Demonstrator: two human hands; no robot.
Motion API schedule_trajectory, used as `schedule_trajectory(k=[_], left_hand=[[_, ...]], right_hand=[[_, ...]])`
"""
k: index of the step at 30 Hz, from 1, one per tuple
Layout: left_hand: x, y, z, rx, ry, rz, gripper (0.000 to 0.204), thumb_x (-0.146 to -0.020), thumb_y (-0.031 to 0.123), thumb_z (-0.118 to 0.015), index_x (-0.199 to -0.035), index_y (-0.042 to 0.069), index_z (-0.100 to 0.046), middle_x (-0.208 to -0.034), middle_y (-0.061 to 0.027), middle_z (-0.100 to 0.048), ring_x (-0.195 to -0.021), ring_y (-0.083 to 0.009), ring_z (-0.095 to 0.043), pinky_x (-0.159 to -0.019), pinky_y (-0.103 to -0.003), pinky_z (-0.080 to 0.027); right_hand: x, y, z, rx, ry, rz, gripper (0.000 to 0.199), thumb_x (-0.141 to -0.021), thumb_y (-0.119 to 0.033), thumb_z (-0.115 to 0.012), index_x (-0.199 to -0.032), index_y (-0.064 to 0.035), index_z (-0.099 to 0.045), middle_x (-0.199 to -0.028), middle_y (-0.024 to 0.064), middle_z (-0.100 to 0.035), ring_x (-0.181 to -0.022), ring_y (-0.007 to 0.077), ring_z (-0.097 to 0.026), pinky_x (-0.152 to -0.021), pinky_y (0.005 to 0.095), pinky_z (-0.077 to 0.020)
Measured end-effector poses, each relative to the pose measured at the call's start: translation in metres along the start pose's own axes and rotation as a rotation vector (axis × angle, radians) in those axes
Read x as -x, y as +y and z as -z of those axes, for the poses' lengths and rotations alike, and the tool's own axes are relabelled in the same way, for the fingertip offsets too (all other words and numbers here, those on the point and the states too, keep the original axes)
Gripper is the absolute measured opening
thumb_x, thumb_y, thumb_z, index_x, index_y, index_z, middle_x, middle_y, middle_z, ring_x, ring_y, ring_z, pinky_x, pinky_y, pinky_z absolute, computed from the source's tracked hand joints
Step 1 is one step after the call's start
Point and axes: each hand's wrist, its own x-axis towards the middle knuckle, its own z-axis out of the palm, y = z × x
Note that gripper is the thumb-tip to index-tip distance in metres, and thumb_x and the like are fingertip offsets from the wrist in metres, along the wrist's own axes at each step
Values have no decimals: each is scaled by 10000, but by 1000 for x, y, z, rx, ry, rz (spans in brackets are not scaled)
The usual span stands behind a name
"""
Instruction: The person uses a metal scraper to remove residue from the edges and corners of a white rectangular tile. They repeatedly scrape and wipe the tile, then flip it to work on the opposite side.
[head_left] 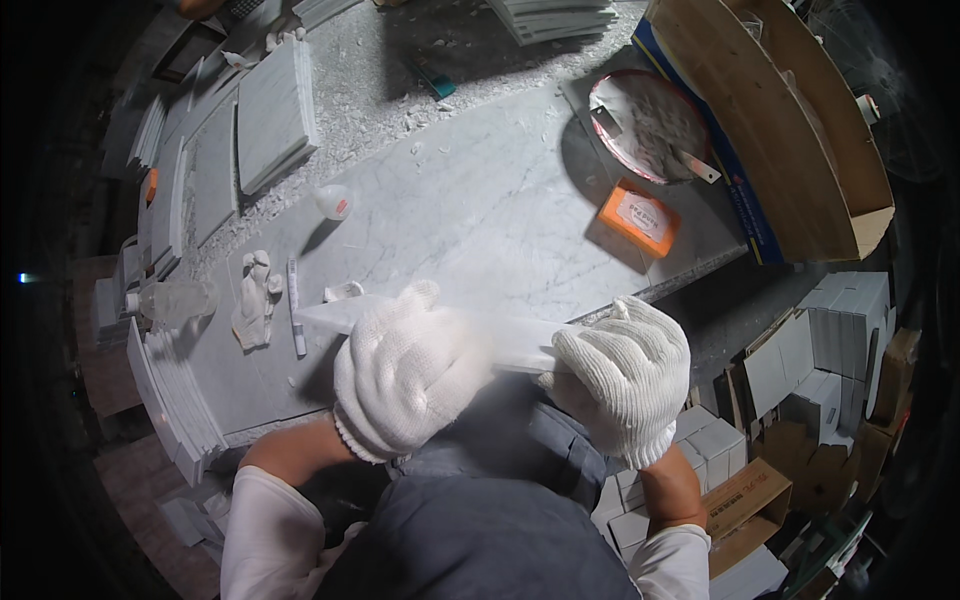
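Steadying the pale slab (pixel 530 345) calls for firm support, I judge: my right fingers (pixel 608 352) pinch its end; my left fingers (pixel 448 350) blur, so I can't tell their grip.

Pretty sure this is a stone or tile workshop. The marble-look tabletop (pixel 470 215) is littered with pale chips (pixel 362 128) toward the back, and there are stacks of grey-white slabs (pixel 277 118) around it. Also a red-rimmed tub (pixel 650 122) of whitish stuff with scraper-looking tools (pixel 700 167), plus piles of white box-shaped things (pixel 843 312) off to the right. Left hand (pixel 408 372) and right hand (pixel 627 375) are both in knit work gloves.
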Motion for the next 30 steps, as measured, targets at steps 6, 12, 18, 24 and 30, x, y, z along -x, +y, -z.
schedule_trajectory(k=[6,12,18,24,30], left_hand=[[-5,7,-4,-30,52,-12,341,-735,69,-749,-1075,82,-741,-1107,-106,-679,-1039,-294,-661,-999,-522,-572],[-7,15,-7,92,-24,86,373,-729,102,-773,-1099,61,-747,-1119,-106,-683,-1028,-303,-665,-986,-520,-575],[-6,16,-10,207,-143,160,389,-701,112,-798,-1078,26,-751,-1086,-121,-699,-998,-342,-686,-889,-519,-592],[-4,13,-13,248,-99,89,421,-675,109,-807,-1075,-5,-742,-1073,-152,-709,-966,-363,-707,-834,-532,-608],[0,11,-13,281,-168,109,415,-685,113,-805,-1079,-2,-745,-1068,-149,-711,-971,-359,-708,-861,-543,-607]], right_hand=[[-2,0,0,-25,27,31,287,-725,-154,-825,-980,-62,-729,-759,25,-650,-665,228,-654,-679,425,-579],[0,-3,2,-14,2,26,265,-748,-157,-820,-982,-72,-730,-778,20,-659,-665,218,-657,-722,442,-594],[5,-5,2,13,-16,19,261,-744,-158,-820,-976,-75,-733,-783,17,-659,-688,194,-674,-729,440,-601],[20,-10,3,-26,-145,-102,395,-706,-296,-880,-1074,-178,-800,-976,25,-746,-928,266,-716,-990,550,-536],[23,-12,6,-18,-187,-137,404,-706,-305,-890,-1082,-191,-798,-1011,24,-739,-970,273,-708,-988,556,-535]])
